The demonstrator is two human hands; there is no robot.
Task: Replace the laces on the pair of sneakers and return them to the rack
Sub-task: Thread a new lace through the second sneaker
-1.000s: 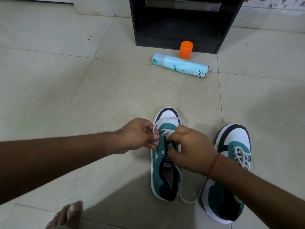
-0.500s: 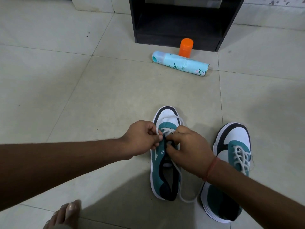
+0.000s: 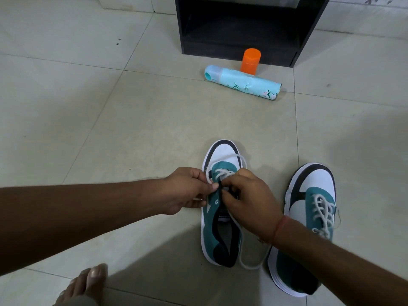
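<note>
Soft, even daylight fills the pale tiled floor (image 3: 110,111). A broad diffuse shadow spreads across the lower middle beneath the arms. The picture is sharp, without glare; tile lines bow slightly toward the edges.

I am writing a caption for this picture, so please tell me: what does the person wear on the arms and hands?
Both forearms are bare, with no sleeves in view. The right hand has a thin reddish-orange thread band tied round its wrist. The left hand wears nothing visible: no ring, watch or glove. Fingernails on the fingers look short and unpainted.
</note>
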